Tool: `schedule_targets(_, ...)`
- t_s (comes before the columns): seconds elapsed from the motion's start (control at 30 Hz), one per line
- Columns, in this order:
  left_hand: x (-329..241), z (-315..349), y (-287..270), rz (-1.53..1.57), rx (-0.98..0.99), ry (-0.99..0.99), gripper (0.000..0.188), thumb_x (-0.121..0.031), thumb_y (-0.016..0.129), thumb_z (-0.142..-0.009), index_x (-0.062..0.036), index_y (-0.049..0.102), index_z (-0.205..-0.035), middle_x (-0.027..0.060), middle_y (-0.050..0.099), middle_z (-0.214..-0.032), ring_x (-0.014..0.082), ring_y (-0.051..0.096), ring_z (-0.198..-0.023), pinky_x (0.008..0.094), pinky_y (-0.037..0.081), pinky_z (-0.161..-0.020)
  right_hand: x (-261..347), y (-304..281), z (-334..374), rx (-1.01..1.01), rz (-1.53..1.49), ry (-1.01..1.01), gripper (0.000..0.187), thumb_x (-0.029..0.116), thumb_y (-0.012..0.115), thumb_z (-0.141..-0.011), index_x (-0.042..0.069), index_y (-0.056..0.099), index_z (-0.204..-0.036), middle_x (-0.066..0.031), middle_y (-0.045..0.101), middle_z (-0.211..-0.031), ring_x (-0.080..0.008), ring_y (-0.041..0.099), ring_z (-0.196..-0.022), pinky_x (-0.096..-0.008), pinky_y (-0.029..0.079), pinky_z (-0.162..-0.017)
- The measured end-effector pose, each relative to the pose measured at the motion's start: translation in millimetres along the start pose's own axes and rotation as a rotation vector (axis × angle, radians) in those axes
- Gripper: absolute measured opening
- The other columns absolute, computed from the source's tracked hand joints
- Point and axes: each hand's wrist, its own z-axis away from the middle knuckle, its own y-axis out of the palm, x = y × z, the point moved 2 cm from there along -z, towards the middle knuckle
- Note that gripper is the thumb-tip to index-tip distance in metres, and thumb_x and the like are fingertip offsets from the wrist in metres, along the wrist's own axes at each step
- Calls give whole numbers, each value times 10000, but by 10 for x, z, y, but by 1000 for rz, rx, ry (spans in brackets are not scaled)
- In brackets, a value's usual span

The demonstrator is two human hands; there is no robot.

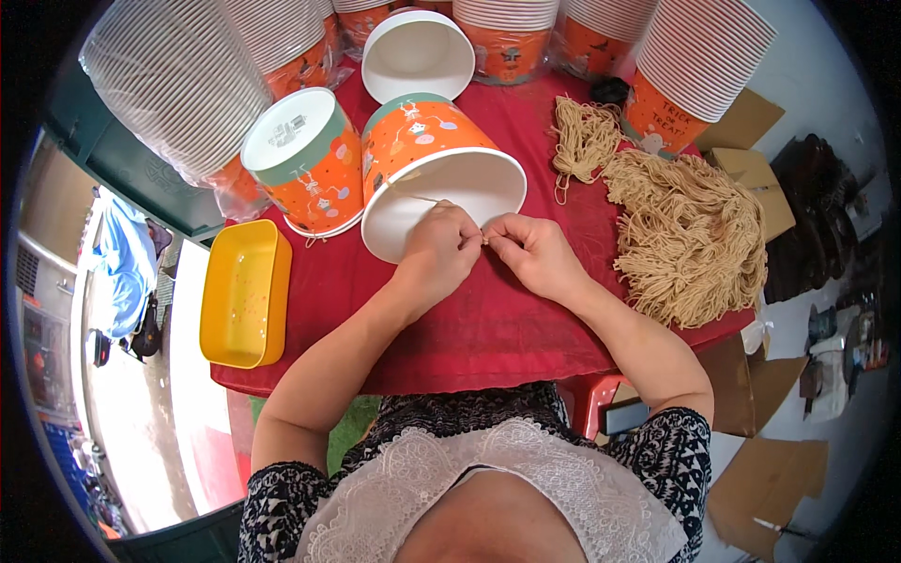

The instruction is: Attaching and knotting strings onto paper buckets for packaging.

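An orange paper bucket [418, 138] with a green base band and white inside lies on its side, mouth toward me. A thin beige cord [413, 196] shows against its inner wall and runs to my hands. My left hand [439, 246] is closed in a pinch on the cord at the bucket's mouth. Just right of it, my right hand [537, 253] pinches the cord too, with a small bit of it showing between the fingertips. Whether it is knotted there is too small to tell.
An upside-down bucket [308, 164] stands left of the lying one; another bucket [419, 56] lies behind. Stacked buckets [694, 70] line the back. Beige cord bundles [690, 239] lie right, a yellow tray [246, 296] left, on the red tablecloth [479, 352]. Cardboard boxes [751, 375] stand right.
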Motion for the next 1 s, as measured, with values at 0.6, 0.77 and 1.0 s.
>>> schedule_targets(0.6, -86, 24, 39, 46, 78, 84, 123, 25, 677, -783, 39, 603, -879, 115, 566, -923, 179, 549, -675, 293, 456, -608, 19, -31, -23, 12, -25, 73, 135, 68, 583, -832, -41, 662, -842, -170, 658, -710, -200, 641, -646, -350, 496, -620)
schedule_targets(0.77, -25, 21, 84, 19, 2, 159, 80, 5, 673, -795, 31, 598, -803, 124, 576, -850, 246, 568, -728, 336, 466, -652, 0, -20, -21, 7, -40, 84, 132, 73, 589, -835, -36, 665, -838, -172, 662, -718, -210, 651, -650, -347, 501, -619)
schedule_targets(1.0, -63, 19, 44, -19, 15, 98, 106, 38, 632, -771, 30, 537, -724, 133, 551, -794, 262, 560, -725, 350, 458, -662, 93, -43, 31, -72, 88, -47, 113, 97, 605, -824, 2, 657, -851, -196, 661, -759, -337, 669, -712, -397, 518, -636)
